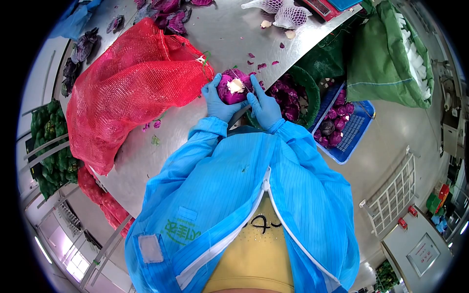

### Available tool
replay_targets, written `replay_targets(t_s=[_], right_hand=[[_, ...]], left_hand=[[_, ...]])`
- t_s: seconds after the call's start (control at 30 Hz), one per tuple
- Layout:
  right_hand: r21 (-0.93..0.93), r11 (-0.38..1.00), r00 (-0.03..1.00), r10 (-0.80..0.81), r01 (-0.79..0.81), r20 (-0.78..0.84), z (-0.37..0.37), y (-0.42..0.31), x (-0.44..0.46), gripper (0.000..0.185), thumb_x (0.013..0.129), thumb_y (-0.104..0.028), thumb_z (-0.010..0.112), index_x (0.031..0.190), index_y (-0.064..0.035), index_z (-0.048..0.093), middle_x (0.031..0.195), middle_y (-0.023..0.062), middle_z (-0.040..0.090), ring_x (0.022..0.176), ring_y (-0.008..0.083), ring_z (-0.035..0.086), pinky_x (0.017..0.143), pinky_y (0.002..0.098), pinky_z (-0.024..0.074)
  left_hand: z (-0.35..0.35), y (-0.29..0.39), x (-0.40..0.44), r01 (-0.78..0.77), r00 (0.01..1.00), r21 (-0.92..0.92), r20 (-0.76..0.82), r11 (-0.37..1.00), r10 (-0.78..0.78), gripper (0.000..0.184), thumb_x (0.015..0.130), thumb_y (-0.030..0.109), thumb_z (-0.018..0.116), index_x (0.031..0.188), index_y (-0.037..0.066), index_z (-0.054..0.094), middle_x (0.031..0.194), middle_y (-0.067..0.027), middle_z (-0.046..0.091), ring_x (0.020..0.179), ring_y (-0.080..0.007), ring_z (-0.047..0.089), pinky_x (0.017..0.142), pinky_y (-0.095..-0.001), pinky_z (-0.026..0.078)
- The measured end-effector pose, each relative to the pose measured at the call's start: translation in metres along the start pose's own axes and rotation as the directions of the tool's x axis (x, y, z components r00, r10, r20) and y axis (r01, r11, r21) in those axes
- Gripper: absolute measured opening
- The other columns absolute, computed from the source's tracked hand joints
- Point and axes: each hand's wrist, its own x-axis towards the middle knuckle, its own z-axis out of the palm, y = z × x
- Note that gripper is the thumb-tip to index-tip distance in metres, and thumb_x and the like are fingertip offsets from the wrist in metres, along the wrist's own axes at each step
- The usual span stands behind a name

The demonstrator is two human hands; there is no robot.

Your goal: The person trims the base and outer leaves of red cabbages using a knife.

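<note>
A purple cabbage [228, 91] with a pale cut stem end facing up sits between my two hands, over the edge of the metal table. My left hand [220, 103] wraps its left and lower side in a blue glove. From the right, my right hand [265, 106], also gloved in blue, presses its fingers against the cabbage. A grey blade-like strip [238, 116] shows below the cabbage between the hands; which hand holds it, I cannot tell. Just left of my left hand lies a full red mesh sack [139, 78].
Loose leaves and scraps lie on the metal table [205, 36], with net-wrapped cabbages [291, 17] at its far side. A green bin [312, 100] of purple leaves stands right of my hands. Beyond are a blue crate [352, 139] of small cabbages and a green sack [378, 63].
</note>
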Motion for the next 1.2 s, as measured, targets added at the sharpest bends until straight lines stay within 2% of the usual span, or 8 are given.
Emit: replay_targets(t_s=[0.07,0.13,0.27,0.63,0.77,0.83,0.93,1.2], right_hand=[[-0.097,0.995,1.000,-0.029,0.028,-0.005,-0.001,0.000,0.001,0.063,0.095,-0.047,0.039,0.148,-0.0206,0.018,0.077,0.0195,0.065,0.066,0.0372,0.063,0.061,0.0482,0.0476],[-0.133,0.990,0.999,-0.040,0.039,-0.009,-0.001,0.000,0.003,0.062,0.095,-0.047,0.039,0.148,-0.0204,0.019,0.078,0.0196,0.065,0.067,0.0377,0.063,0.060,0.0486,0.0477],[-0.313,0.950,0.999,-0.028,0.014,-0.040,-0.002,-0.011,0.003,0.061,0.096,-0.047,0.038,0.147,-0.0204,0.020,0.080,0.0199,0.066,0.067,0.0379,0.063,0.058,0.0497,0.0484],[-0.403,0.915,0.998,0.012,-0.035,-0.061,-0.005,-0.018,0.008,0.059,0.095,-0.049,0.037,0.146,-0.0220,0.023,0.080,0.0191,0.066,0.068,0.0362,0.064,0.059,0.0486,0.0500],[-0.392,0.920,0.996,-0.014,-0.023,-0.090,-0.005,-0.016,0.008,0.058,0.095,-0.050,0.036,0.146,-0.0236,0.026,0.081,0.0185,0.066,0.069,0.0355,0.064,0.059,0.0478,0.0502],[-0.396,0.917,0.994,-0.007,-0.035,-0.106,-0.004,-0.016,0.008,0.057,0.095,-0.050,0.036,0.145,-0.0246,0.027,0.081,0.0185,0.066,0.069,0.0356,0.064,0.059,0.0478,0.0503],[-0.385,0.921,0.987,0.001,-0.064,-0.161,-0.002,-0.014,0.008,0.055,0.095,-0.051,0.037,0.144,-0.0271,0.030,0.079,0.0189,0.066,0.068,0.0367,0.064,0.059,0.0479,0.0500],[-0.235,0.961,0.966,0.089,-0.147,-0.241,0.009,-0.013,0.005,0.053,0.094,-0.054,0.037,0.143,-0.0315,0.032,0.072,0.0184,0.064,0.065,0.0363,0.064,0.061,0.0474,0.0504]], left_hand=[[0.002,-0.003,0.002,0.008,1.000,-0.052,0.008,0.999,-0.007,0.120,0.041,0.033,0.094,0.137,0.004,0.028,0.127,-0.0176,0.033,0.118,-0.0321,0.040,0.103,-0.0385,0.038],[0.001,-0.005,0.004,0.070,0.994,-0.292,0.106,0.954,-0.041,0.118,0.043,0.030,0.094,0.136,0.001,0.028,0.131,-0.0174,0.036,0.122,-0.0298,0.042,0.104,-0.0371,0.039],[0.002,0.000,0.002,0.135,0.987,-0.358,0.130,0.924,-0.094,0.117,0.045,0.027,0.094,0.136,-0.001,0.027,0.132,-0.0171,0.039,0.123,-0.0280,0.044,0.103,-0.0361,0.040],[0.006,0.002,0.000,0.037,0.999,-0.049,0.032,0.998,-0.035,0.119,0.046,0.042,0.091,0.137,-0.002,0.028,0.128,-0.0191,0.037,0.120,-0.0333,0.042,0.103,-0.0384,0.038],[0.010,-0.002,-0.001,0.026,0.999,-0.131,0.029,0.991,-0.022,0.119,0.046,0.041,0.091,0.138,-0.002,0.027,0.127,-0.0188,0.037,0.120,-0.0335,0.041,0.103,-0.0384,0.037],[0.005,0.010,0.000,0.070,0.997,-0.050,0.040,0.996,-0.068,0.119,0.046,0.038,0.091,0.138,-0.002,0.027,0.127,-0.0191,0.037,0.121,-0.0335,0.039,0.104,-0.0388,0.036],[0.008,0.008,0.001,0.020,1.000,-0.002,0.021,1.000,-0.020,0.118,0.046,0.037,0.091,0.138,-0.002,0.027,0.128,-0.0192,0.036,0.122,-0.0338,0.038,0.105,-0.0391,0.036],[0.010,0.016,-0.001,0.061,0.998,-0.006,-0.002,0.998,-0.061,0.114,0.047,0.033,0.090,0.137,-0.002,0.029,0.130,-0.0209,0.035,0.123,-0.0355,0.036,0.106,-0.0399,0.035]])
